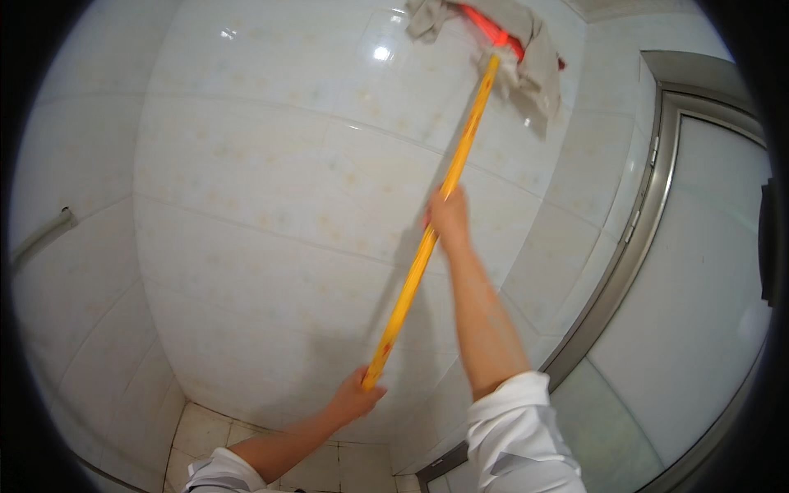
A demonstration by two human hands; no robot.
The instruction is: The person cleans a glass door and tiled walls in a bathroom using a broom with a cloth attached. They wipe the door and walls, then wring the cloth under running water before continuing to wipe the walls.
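Note:
A long yellow pole (407,296) runs slantwise up the tiled wall (277,203). My left hand (356,394) grips its lower end. Higher up, around the middle of the pole, my right hand (449,215) is closed about it. At the top sits a red plastic head (487,28), partly covered by a grey-beige cloth (536,55). The cloth hangs in loose folds against the upper wall, near the right-hand corner, and looks slightly blurred.
To the right stands a door with a metal frame (635,246) and pale panels (696,259). A pipe (43,237) comes off the left wall. Floor tiles (203,428) with dark joints show at the bottom. Light glares on the upper wall.

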